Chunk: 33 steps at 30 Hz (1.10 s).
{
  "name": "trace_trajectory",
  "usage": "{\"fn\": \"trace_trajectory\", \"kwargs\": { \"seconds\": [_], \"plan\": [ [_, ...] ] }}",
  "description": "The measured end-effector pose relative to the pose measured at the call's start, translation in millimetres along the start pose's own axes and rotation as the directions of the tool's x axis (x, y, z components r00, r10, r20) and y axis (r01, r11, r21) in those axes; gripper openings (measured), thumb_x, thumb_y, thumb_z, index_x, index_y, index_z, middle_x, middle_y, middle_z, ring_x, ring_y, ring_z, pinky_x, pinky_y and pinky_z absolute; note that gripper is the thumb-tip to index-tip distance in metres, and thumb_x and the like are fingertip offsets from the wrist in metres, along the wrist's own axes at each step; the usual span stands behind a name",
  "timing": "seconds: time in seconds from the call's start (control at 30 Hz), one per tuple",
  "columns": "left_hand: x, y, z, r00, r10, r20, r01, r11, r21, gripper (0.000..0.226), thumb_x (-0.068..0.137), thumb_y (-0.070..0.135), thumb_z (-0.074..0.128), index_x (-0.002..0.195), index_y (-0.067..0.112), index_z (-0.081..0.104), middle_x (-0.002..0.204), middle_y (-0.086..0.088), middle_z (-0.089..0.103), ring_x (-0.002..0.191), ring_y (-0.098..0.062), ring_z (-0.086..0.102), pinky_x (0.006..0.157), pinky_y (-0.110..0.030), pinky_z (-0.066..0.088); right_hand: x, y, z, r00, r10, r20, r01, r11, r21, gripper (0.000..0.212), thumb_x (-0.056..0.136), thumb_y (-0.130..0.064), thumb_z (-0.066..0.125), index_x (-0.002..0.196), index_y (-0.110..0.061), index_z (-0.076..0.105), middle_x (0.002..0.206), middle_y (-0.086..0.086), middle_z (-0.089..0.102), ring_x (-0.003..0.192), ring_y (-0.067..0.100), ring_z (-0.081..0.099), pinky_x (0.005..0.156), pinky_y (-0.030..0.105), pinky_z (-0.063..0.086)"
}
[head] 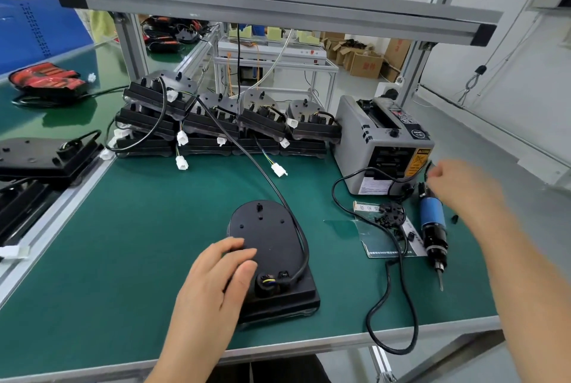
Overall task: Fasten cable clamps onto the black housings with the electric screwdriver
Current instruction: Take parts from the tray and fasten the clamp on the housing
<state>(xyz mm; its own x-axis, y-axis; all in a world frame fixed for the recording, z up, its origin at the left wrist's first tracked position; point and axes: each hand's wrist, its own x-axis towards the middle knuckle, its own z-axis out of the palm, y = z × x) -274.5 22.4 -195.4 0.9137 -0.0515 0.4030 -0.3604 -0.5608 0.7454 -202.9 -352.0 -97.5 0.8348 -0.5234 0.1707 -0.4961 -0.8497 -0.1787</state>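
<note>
Black housing [272,256] lies lower centre; left hand [216,277] rests flat on it, fingers relaxed, gripping nothing. Right hand [463,184] is blurred above the electric screwdriver [432,228], so I cannot tell its grasp. Housing looks rigid, smooth and probably prone to sliding: press down on its flat back.

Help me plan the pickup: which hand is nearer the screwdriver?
Right. The right hand, blurred, is by the rear end of the screwdriver; the left hand rests on the black housing, well to its left.
</note>
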Motion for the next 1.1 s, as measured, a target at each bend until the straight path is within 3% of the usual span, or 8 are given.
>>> {"fn": "trace_trajectory", "kwargs": {
  "seconds": [0.1, 0.17, 0.23, 0.27, 0.43, 0.57, 0.8, 1.1],
  "plan": [
    [1, 0, 1, 1.0, -0.01, 0.026, 0.01, 1.0, -0.015, 0.041, 0.085, 0.051, 0.035, 0.102, 0.036, 0.068, 0.118, 0.032, 0.052, 0.122, 0.016, 0.036, 0.096, -0.014, 0.03, -4, -24, -9, 0.989, -0.046, -0.142, 0.097, 0.919, 0.381, 0.017, 0.086, -0.013, 0.052, 0.082, -0.017, 0.068, 0.086, 0.009, 0.069, 0.072, 0.022, 0.059, 0.062, 0.03, 0.044],
    [-1, -1, 2, 1.0, -0.007, 0.023, 0.007, 1.0, -0.022, 0.037, 0.085, 0.049, 0.037, 0.101, 0.037, 0.068, 0.119, 0.031, 0.053, 0.124, 0.016, 0.035, 0.095, -0.013, 0.029, 3, -36, -6, 0.997, -0.033, -0.075, 0.068, 0.848, 0.525, 0.019, 0.086, -0.01, 0.054, 0.089, 0.002, 0.068, 0.091, 0.023, 0.068, 0.072, 0.035, 0.058, 0.064, 0.035, 0.048],
    [-2, -2, 2, 1.0, -0.001, 0.018, 0.001, 1.0, -0.019, 0.037, 0.085, 0.048, 0.037, 0.1, 0.036, 0.068, 0.119, 0.032, 0.053, 0.124, 0.016, 0.034, 0.096, -0.017, 0.031, 14, -40, 3, 0.999, 0.014, 0.051, -0.039, 0.839, 0.543, 0.027, 0.086, -0.008, 0.056, 0.096, 0.016, 0.06, 0.087, 0.034, 0.061, 0.072, 0.045, 0.055, 0.068, 0.04, 0.049],
    [-2, -3, 2, 1.0, 0.002, 0.015, -0.002, 1.0, -0.015, 0.037, 0.085, 0.048, 0.038, 0.1, 0.035, 0.069, 0.118, 0.032, 0.053, 0.124, 0.016, 0.034, 0.098, -0.019, 0.032, 18, -41, 7, 0.992, 0.054, 0.113, -0.106, 0.842, 0.53, 0.025, 0.086, -0.009, 0.056, 0.09, 0.016, 0.059, 0.074, 0.029, 0.057, 0.061, 0.038, 0.05, 0.06, 0.035, 0.045],
    [-1, -2, 2, 1.0, 0.01, 0.005, -0.01, 1.0, 0.012, 0.037, 0.086, 0.044, 0.039, 0.101, 0.032, 0.071, 0.116, 0.034, 0.052, 0.121, 0.026, 0.027, 0.104, -0.023, 0.029, 32, -36, 25, 0.916, 0.201, 0.347, -0.383, 0.698, 0.605, 0.024, 0.085, -0.014, 0.06, 0.065, -0.01, 0.047, 0.054, 0.006, 0.041, 0.026, 0.01, 0.026, 0.03, 0.014, 0.019],
    [-1, -1, 3, 1.0, 0.02, 0.005, -0.02, 0.999, 0.041, 0.043, 0.086, 0.047, 0.036, 0.104, 0.028, 0.071, 0.116, 0.035, 0.05, 0.12, 0.03, 0.023, 0.105, -0.022, 0.026, 37, -28, 31, 0.885, 0.182, 0.428, -0.458, 0.496, 0.737, 0.013, 0.087, -0.017, 0.061, 0.081, -0.006, 0.06, 0.057, 0.003, 0.043, 0.047, 0.009, 0.03, 0.029, 0.013, 0.017],
    [-1, -1, 3, 1.0, 0.026, 0.014, -0.026, 0.997, 0.069, 0.048, 0.087, 0.048, 0.034, 0.105, 0.024, 0.072, 0.118, 0.026, 0.056, 0.121, 0.021, 0.03, 0.109, -0.02, 0.024, 35, -26, 33, 0.855, 0.125, 0.503, -0.518, 0.192, 0.833, 0.009, 0.091, -0.013, 0.059, 0.086, -0.004, 0.059, 0.077, 0.0, 0.056, 0.044, 0.001, 0.043, 0.029, 0.009, 0.023],
    [-2, 1, 2, 1.0, 0.017, 0.014, -0.018, 0.996, 0.09, 0.046, 0.086, 0.047, 0.036, 0.106, 0.025, 0.072, 0.119, 0.025, 0.057, 0.12, 0.019, 0.029, 0.107, -0.016, 0.021, 33, -32, 38, 0.886, 0.174, 0.43, -0.455, 0.143, 0.879, 0.015, 0.088, -0.013, 0.064, 0.1, -0.004, 0.06, 0.089, 0.002, 0.064, 0.054, 0.005, 0.047, 0.03, 0.01, 0.028]
  ]
}}
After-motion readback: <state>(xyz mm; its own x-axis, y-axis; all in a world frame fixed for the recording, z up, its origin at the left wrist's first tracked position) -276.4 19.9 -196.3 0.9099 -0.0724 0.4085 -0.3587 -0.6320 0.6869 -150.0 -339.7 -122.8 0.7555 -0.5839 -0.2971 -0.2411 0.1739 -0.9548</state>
